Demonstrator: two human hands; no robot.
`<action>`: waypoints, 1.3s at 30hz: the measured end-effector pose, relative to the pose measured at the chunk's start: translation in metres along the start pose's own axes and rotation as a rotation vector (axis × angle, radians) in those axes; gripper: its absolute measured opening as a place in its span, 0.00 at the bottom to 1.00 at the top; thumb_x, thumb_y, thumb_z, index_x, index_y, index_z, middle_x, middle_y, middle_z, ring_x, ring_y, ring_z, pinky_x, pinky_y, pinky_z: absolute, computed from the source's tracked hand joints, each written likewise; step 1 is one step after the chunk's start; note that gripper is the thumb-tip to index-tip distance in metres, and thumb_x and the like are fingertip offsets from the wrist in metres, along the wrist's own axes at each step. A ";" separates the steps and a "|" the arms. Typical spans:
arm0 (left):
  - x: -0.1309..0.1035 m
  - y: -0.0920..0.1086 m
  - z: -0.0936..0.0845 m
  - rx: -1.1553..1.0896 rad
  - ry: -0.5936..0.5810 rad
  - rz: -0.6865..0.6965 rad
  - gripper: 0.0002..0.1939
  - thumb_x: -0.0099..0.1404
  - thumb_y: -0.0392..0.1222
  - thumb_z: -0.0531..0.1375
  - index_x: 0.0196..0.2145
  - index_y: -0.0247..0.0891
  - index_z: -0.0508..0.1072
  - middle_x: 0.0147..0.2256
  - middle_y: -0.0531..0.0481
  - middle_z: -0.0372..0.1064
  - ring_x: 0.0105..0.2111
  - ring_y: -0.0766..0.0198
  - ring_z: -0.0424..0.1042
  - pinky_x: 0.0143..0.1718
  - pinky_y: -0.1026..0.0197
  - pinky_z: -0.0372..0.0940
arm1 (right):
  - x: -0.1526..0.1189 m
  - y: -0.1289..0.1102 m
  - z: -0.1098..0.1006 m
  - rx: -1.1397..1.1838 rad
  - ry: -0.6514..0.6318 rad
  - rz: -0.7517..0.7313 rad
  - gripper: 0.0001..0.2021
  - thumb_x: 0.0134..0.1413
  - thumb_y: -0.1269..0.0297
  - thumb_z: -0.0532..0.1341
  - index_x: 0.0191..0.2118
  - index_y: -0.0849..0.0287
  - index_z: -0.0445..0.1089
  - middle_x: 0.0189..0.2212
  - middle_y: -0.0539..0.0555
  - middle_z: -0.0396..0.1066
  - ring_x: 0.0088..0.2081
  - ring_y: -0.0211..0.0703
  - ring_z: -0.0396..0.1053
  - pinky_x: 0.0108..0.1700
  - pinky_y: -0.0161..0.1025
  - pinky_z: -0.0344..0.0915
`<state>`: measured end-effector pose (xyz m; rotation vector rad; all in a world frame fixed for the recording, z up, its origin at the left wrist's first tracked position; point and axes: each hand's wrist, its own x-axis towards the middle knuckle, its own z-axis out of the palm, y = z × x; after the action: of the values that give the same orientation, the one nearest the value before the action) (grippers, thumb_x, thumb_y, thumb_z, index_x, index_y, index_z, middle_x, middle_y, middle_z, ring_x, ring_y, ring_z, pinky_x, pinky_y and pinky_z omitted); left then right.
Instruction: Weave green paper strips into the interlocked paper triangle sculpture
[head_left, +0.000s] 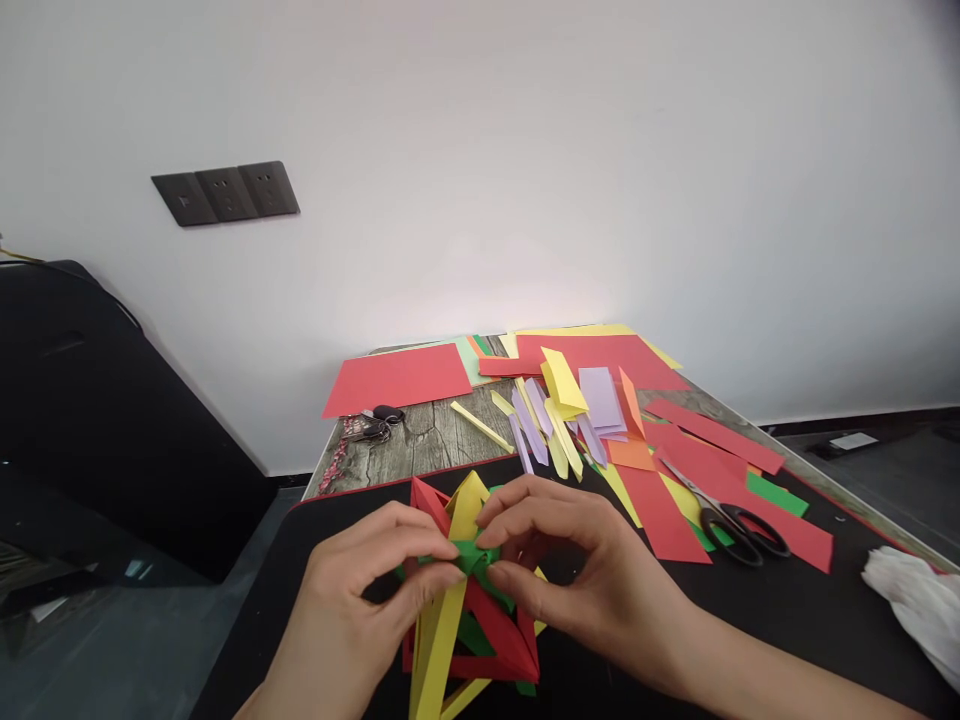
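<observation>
My left hand [375, 575] pinches a green paper strip [471, 562] between thumb and forefinger. From the other side, my right hand [562, 545] grips the same strip near its fold. The strip crosses a figure of folded paper made of red bands [504, 640], yellow bands [439, 650] and more green ones, near the front of the black mat [600, 665]. The fingers hide part of the green strip and the figure's middle.
Scissors with black handles [739, 532] lie on red paper strips [667, 520] at right. Purple and yellow folded pieces [559, 440] lie beyond the mat. A red sheet [401, 378], keys [379, 425] and white tissue [915, 605] are also there.
</observation>
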<state>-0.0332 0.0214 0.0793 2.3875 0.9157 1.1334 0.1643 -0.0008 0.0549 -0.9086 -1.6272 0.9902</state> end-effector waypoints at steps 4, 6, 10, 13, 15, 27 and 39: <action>-0.009 0.000 0.008 0.087 0.031 0.172 0.05 0.63 0.32 0.62 0.37 0.38 0.75 0.33 0.52 0.73 0.31 0.70 0.75 0.32 0.73 0.71 | 0.000 0.000 0.000 -0.004 -0.006 0.005 0.09 0.51 0.75 0.64 0.37 0.55 0.76 0.39 0.52 0.72 0.29 0.31 0.69 0.32 0.29 0.70; -0.015 0.002 0.014 0.153 0.068 0.210 0.06 0.66 0.30 0.58 0.38 0.35 0.74 0.33 0.50 0.72 0.31 0.68 0.75 0.33 0.70 0.73 | 0.000 -0.001 0.000 -0.011 -0.007 -0.005 0.10 0.51 0.75 0.64 0.37 0.53 0.77 0.38 0.51 0.72 0.30 0.32 0.69 0.32 0.29 0.70; -0.023 0.004 0.023 0.380 0.203 0.334 0.10 0.67 0.26 0.53 0.40 0.31 0.74 0.31 0.46 0.73 0.30 0.65 0.75 0.31 0.67 0.75 | -0.001 -0.001 0.000 -0.001 0.002 -0.016 0.11 0.51 0.76 0.64 0.36 0.52 0.79 0.38 0.51 0.71 0.30 0.32 0.70 0.31 0.28 0.69; -0.028 0.004 0.025 0.522 0.202 0.414 0.09 0.65 0.24 0.55 0.40 0.27 0.74 0.33 0.43 0.75 0.34 0.62 0.77 0.34 0.66 0.75 | -0.001 -0.001 -0.002 0.018 -0.009 -0.033 0.11 0.51 0.76 0.64 0.36 0.52 0.79 0.37 0.51 0.72 0.30 0.32 0.70 0.30 0.28 0.69; -0.031 0.006 0.027 0.624 0.187 0.432 0.09 0.65 0.24 0.56 0.40 0.26 0.74 0.34 0.42 0.76 0.37 0.60 0.77 0.38 0.63 0.75 | 0.000 -0.001 -0.003 0.019 -0.015 -0.047 0.12 0.51 0.76 0.64 0.37 0.52 0.79 0.36 0.52 0.72 0.30 0.32 0.70 0.30 0.28 0.69; -0.017 0.005 0.007 0.190 0.045 0.110 0.07 0.65 0.31 0.58 0.38 0.39 0.74 0.35 0.51 0.75 0.33 0.67 0.77 0.35 0.71 0.73 | 0.001 -0.003 -0.001 -0.015 -0.012 -0.022 0.11 0.50 0.78 0.63 0.34 0.55 0.78 0.36 0.52 0.72 0.31 0.34 0.70 0.32 0.31 0.70; -0.003 -0.004 0.004 -0.032 -0.010 0.018 0.08 0.58 0.30 0.65 0.33 0.43 0.75 0.33 0.56 0.74 0.32 0.71 0.75 0.34 0.75 0.69 | 0.006 -0.005 -0.005 -0.143 -0.053 -0.133 0.11 0.51 0.79 0.62 0.34 0.57 0.77 0.36 0.53 0.73 0.32 0.34 0.70 0.32 0.30 0.68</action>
<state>-0.0332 0.0220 0.0729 2.3781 0.8687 1.1334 0.1676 0.0032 0.0625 -0.8632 -1.7971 0.8205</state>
